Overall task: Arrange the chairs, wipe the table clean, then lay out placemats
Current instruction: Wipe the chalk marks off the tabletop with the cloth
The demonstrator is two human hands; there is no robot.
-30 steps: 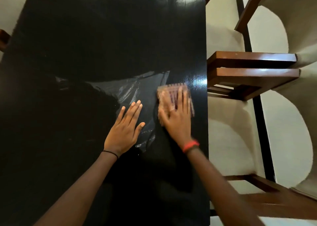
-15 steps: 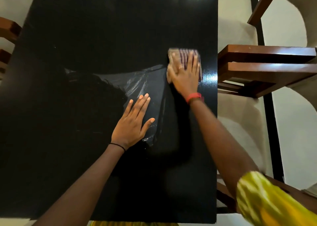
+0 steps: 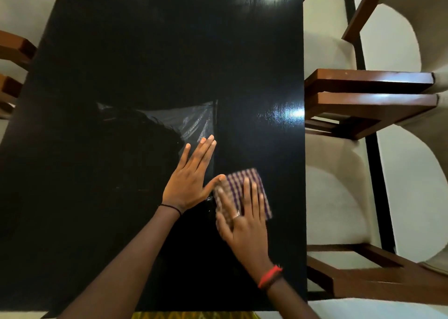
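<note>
A glossy black table (image 3: 145, 52) fills most of the view. My right hand (image 3: 242, 224) lies flat with straight fingers on a folded checked cloth (image 3: 244, 180), pressing it onto the table near the right side. My left hand (image 3: 191, 175) rests flat on the tabletop just left of the cloth, fingers straight and thumb reaching the cloth's edge. Two wooden chairs with cream seats stand along the right edge: the near chair (image 3: 339, 197) and the far chair (image 3: 322, 52).
Wooden armrests (image 3: 368, 93) of the right chairs reach close to the table's right edge. Parts of another chair (image 3: 14, 49) show at the left edge. A pale floor (image 3: 392, 42) with a dark line lies beyond the chairs on the right.
My right hand pushed the cloth away along the right side, then pulled it back toward me beside my left hand. My left hand stayed flat on the table.
</note>
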